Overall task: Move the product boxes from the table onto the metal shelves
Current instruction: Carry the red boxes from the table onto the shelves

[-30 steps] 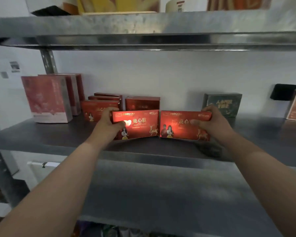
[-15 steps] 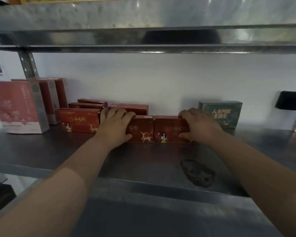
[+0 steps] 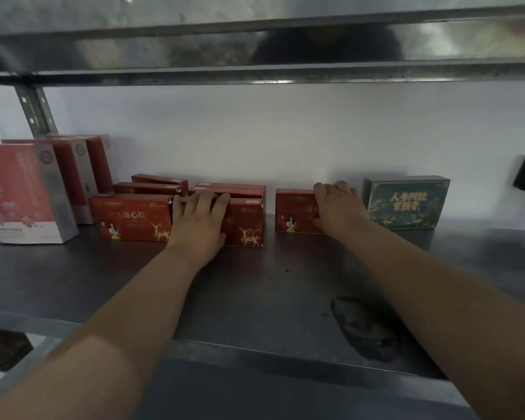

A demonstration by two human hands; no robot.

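Observation:
Two red product boxes stand upright on the metal shelf point(image 3: 285, 286), with a gap between them. My left hand point(image 3: 199, 219) grips the left red box point(image 3: 246, 222), fingers hooked over its top edge and palm against its front. That box stands close beside another red box point(image 3: 131, 218). My right hand point(image 3: 337, 207) grips the right red box point(image 3: 291, 210), fingers over the top and thumb on the front. More red boxes point(image 3: 229, 189) stand behind, near the wall.
Tall pink and red boxes point(image 3: 19, 192) fill the shelf's left end by the upright post point(image 3: 35, 112). A dark green box point(image 3: 405, 203) stands right of my right hand. The upper shelf point(image 3: 255, 40) hangs low overhead. A dark stain point(image 3: 367, 328) marks the shelf's front.
Both hands have pushed their red boxes farther back on the shelf. The two boxes, touching before, now stand apart, and the left one has moved against the row at left.

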